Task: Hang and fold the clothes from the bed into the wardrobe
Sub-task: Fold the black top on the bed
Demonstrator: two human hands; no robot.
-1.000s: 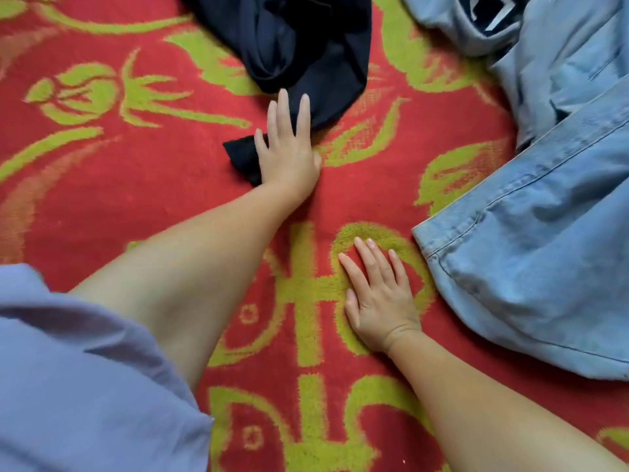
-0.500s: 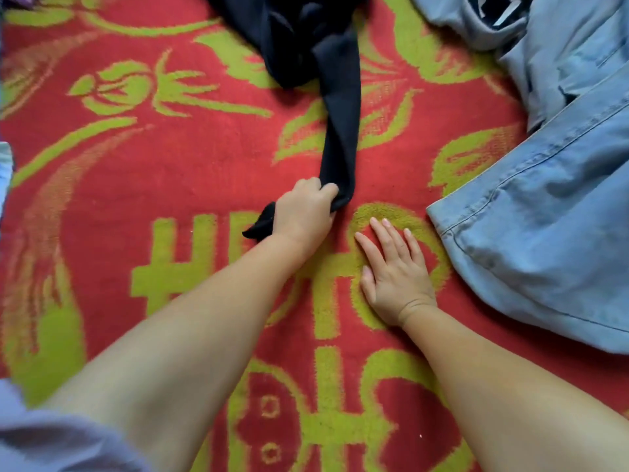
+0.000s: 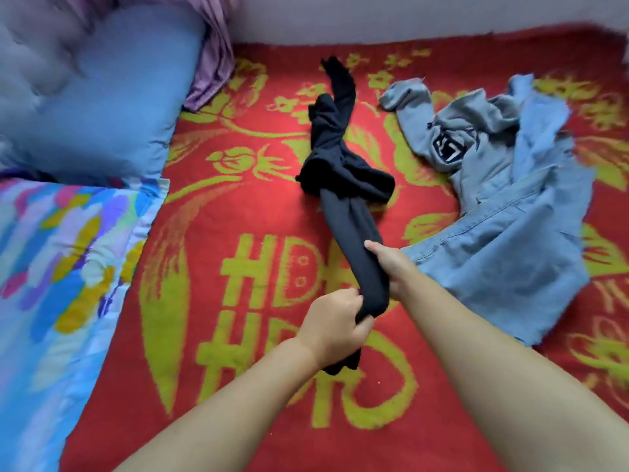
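- Upper left of the frame: a blue pillow point(image 3: 102, 93), with a purple cloth point(image 3: 214, 66) beside it.
- Left edge: a multicoloured quilt point(image 3: 64, 267) lying over the red and yellow blanket point(image 3: 238, 206).
- Lower centre: the left hand point(image 3: 335, 327) grips the near end of the black garment point(image 3: 343, 172), fingers curled round the cloth.
- Centre: the garment runs in a twisted strip toward the top of the frame.
- Just right of centre: the right hand point(image 3: 391, 267) holds the strip further up, thumb over the cloth.
- Right: a grey-blue hoodie point(image 3: 476, 131) and denim jeans point(image 3: 510, 253), heaped together.
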